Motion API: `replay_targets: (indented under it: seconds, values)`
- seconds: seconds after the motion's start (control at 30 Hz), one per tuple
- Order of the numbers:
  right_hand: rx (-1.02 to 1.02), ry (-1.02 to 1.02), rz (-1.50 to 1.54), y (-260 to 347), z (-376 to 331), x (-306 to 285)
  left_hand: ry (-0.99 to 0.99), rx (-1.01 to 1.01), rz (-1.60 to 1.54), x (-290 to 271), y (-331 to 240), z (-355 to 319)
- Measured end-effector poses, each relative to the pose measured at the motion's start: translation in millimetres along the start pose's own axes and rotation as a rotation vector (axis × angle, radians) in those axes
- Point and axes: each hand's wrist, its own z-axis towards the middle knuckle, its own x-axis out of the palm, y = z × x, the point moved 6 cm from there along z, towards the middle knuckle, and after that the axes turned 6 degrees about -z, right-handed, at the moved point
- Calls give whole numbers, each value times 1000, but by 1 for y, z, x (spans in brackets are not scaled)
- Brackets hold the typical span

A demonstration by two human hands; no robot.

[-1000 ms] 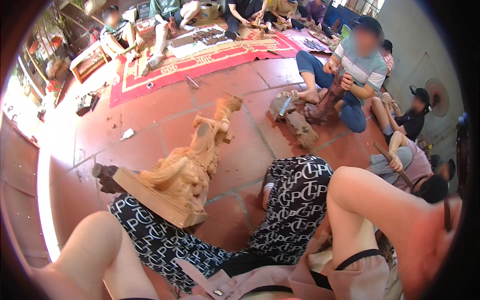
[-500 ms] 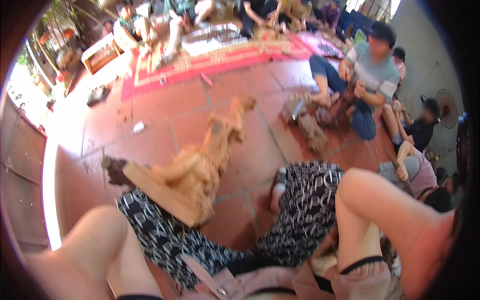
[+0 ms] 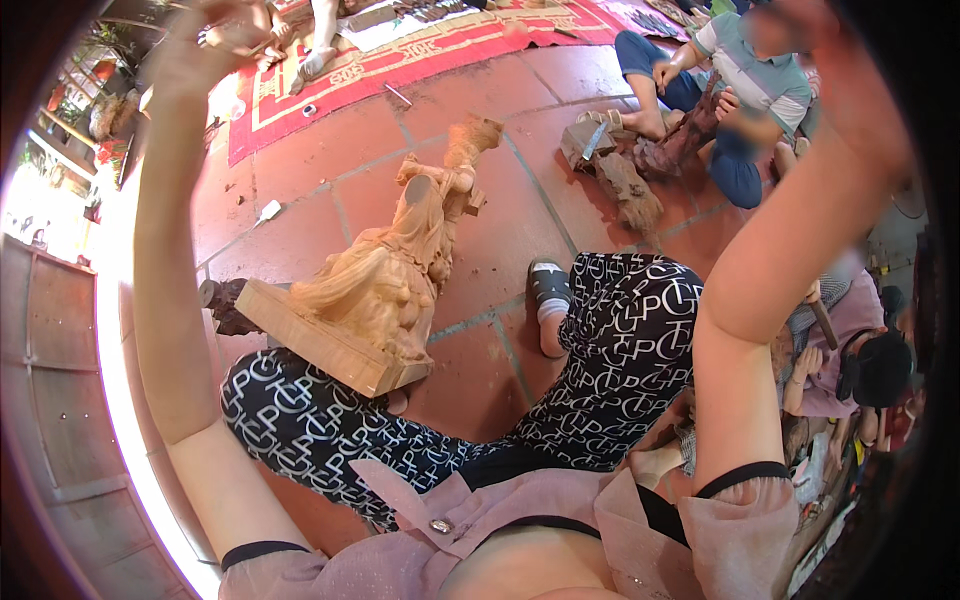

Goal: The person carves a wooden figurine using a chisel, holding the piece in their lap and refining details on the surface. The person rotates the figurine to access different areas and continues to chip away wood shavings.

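Both my arms are raised. My left hand (image 3: pixel 205 50) is at the upper left, blurred, and its fingers do not show clearly. High at the right rim, my right hand (image 3: pixel 845 70) is smeared and partly cut off. Neither hand touches the carved wooden statue (image 3: pixel 395 255), which leans away from me between my legs. Its flat square base (image 3: pixel 320 345) faces me beside my patterned left trouser leg (image 3: pixel 290 400). A dark rough piece of wood (image 3: pixel 228 305) shows behind the base's left corner.
A seated person (image 3: pixel 765 75) at the upper right handles a dark wood carving (image 3: pixel 680 140). Another rough wooden piece (image 3: pixel 625 190) lies nearby. A red patterned mat (image 3: pixel 400 60) covers the far floor. To the right, a person in a black cap (image 3: pixel 880 370) holds a mallet-like tool (image 3: pixel 822 322).
My forearms have swung up from low at the sides to the upper left and right. The view has tilted down, and the statue looks sharper and stays in its place.
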Motion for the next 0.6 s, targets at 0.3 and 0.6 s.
replay_targets:
  seconds: [0.3,0.6]
  values:
    - [314,514,-5,-171,53,92,877,-403,123,125,78,-100]
    - [660,694,224,-333,-6,104,1075,-449,50,175,80,-118]
